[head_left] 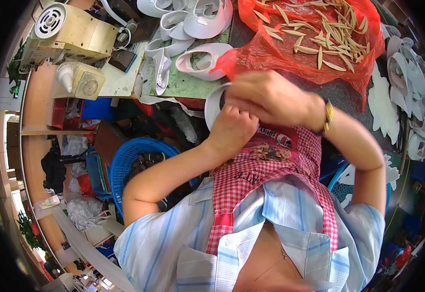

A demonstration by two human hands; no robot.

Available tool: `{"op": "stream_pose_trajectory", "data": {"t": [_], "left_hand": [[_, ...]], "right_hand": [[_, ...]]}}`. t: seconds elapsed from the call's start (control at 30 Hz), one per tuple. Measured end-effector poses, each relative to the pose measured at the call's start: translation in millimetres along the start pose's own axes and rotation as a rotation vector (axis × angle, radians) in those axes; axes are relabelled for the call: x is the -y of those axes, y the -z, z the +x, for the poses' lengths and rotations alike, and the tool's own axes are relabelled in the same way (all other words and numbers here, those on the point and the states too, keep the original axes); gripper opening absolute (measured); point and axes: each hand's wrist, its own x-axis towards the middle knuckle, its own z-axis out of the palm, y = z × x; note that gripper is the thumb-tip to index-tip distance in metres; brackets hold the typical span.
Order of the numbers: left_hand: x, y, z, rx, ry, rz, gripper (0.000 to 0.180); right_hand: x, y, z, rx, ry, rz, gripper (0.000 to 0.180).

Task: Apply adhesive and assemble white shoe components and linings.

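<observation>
In front of my apron a white shoe upper (pixel 213 108) is gripped by my left hand (pixel 234 130), its fingers curled closed. Much of the upper is hidden behind both hands. My right hand (pixel 271 97) crosses just above the left one, bent at the wrist and smeared by motion. Its fingers look curled in, close against the upper, but what they hold is hidden. Beyond my hands lies a finished-looking white shoe upper (pixel 203 61), with several more white uppers (pixel 207 19) heaped behind it on the green work surface (pixel 185 86).
A red plastic bag (pixel 256 51) holding many beige strips (pixel 329 44) spreads across the dark tabletop. White cut pieces (pixel 383 104) and stacked white uppers (pixel 407 68) lie at the right. A cream machine (pixel 88 34) and a bottle (pixel 86 82) stand left, above a blue basket (pixel 117 168).
</observation>
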Motion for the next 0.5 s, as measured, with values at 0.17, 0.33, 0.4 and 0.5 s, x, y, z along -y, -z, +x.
{"op": "stream_pose_trajectory", "data": {"t": [0.17,0.33,0.4,0.5], "left_hand": [[15,17,3,0.023,-0.211,0.111,0.023],[23,5,6,-0.07,-0.095,-0.129,0.013],[19,17,21,-0.073,-0.14,0.001,0.012],[18,13,37,-0.144,-0.243,0.216,0.009]], "right_hand": [[-27,8,-17,0.295,0.051,-0.322,0.028],[-9,9,-55,0.388,0.017,-0.705,0.013],[-1,13,-50,0.426,0.029,-0.76,0.015],[-10,16,-53,0.495,-0.05,-0.794,0.02]]}}
